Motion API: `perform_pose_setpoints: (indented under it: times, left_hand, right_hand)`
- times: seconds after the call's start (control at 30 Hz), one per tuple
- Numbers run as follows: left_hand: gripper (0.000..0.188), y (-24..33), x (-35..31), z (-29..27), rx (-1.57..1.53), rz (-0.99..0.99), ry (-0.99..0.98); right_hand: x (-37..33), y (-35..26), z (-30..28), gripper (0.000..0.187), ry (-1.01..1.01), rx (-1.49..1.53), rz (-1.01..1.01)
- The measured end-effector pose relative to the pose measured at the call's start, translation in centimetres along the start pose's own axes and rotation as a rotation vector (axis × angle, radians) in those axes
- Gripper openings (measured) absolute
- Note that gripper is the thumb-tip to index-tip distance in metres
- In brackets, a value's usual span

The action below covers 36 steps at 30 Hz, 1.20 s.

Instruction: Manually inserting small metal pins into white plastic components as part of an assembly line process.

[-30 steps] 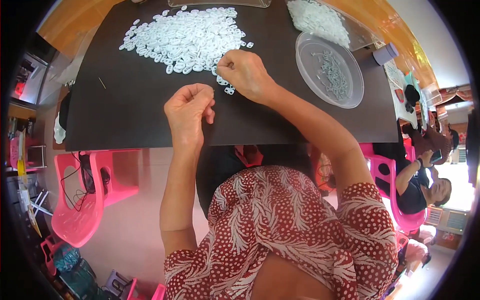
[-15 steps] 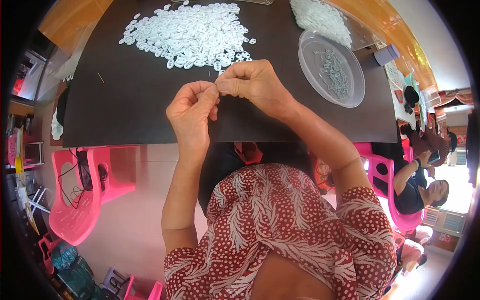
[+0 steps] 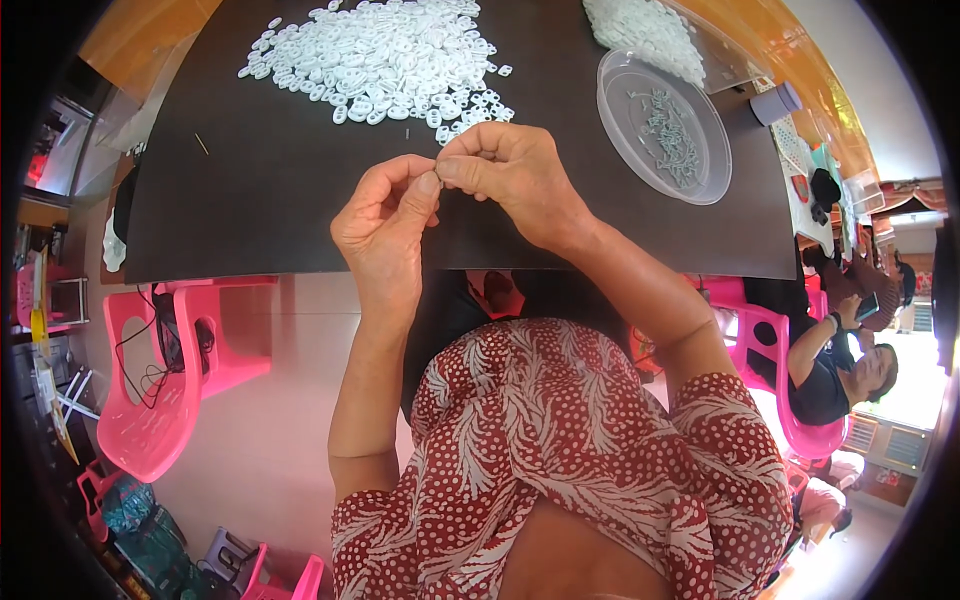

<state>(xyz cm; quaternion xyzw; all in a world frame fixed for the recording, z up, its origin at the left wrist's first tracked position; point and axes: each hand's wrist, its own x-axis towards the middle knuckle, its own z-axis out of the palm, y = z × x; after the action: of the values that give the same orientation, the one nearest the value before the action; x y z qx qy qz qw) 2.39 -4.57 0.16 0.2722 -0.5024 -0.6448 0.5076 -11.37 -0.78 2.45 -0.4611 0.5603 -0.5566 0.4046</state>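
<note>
- Where the left hand [image 3: 385, 222] has its own left, well apart, a pink chair [image 3: 150, 425] stands beside the table [image 3: 270, 215].
- Ahead and left of that hand, a thin stick [image 3: 202, 144] lies on the table.
- Ahead of both hands, white pieces [image 3: 375, 65] with holes lie heaped, the nearest just beyond the right fingers.
- Just ahead of the left fingertips lies a small pin [image 3: 407, 133].
- Left hand: thumb and forefinger pinched together; whatever sits between is too small to tell.
- Right hand [image 3: 515, 182]: also pinched, tips meeting the left ones; I cannot tell what it grasps.
- Right of the right hand, a clear dish [image 3: 626, 122] holds small screws [image 3: 672, 140].
- Beyond the dish, farther from that hand, are whitish bits [image 3: 648, 40].
- Farther right, a cup [image 3: 776, 103] stands near the dish.
</note>
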Motion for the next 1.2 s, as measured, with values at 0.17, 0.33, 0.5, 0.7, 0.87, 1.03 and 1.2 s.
perform_pose_setpoints:
  times: [0.17, 0.33, 0.5, 0.7, 0.87, 1.03, 1.2]
  left_hand:
    - [0.011, -0.5, -0.4, 0.0, 0.001, 0.061, 0.025]
    - [0.011, -0.5, -0.6, 0.3, 0.009, 0.049, -0.003]
    - [0.011, -0.3, -1.0, 0.5, 0.014, 0.054, 0.006]
    - [0.014, -0.8, -1.1, 0.2, -0.207, -0.06, 0.097]
    - [0.014, -0.4, -1.2, -0.2, -0.113, -0.023, 0.118]
    - [0.014, 0.0, -1.2, -0.2, -0.076, -0.021, 0.118]
    - [0.014, 0.0, -1.4, -0.7, -0.055, -0.011, 0.088]
  right_hand:
    - [-0.4, -0.1, 0.0, 0.02, -0.053, -0.009, 0.011]
    - [-0.9, 0.4, 0.1, 0.017, 0.015, -0.005, 0.015]
    - [-1.8, 0.6, 1.1, 0.015, 0.095, 0.059, 0.005]
    - [-2.2, 0.5, 1.4, 0.013, 0.101, 0.135, 0.024]
    - [-2.1, 0.6, 1.0, 0.011, 0.065, 0.128, 0.036]
    - [-1.9, 0.9, 0.9, 0.009, 0.051, 0.006, -0.043]
    - [-1.8, 0.4, 1.3, 0.009, 0.04, -0.03, -0.06]
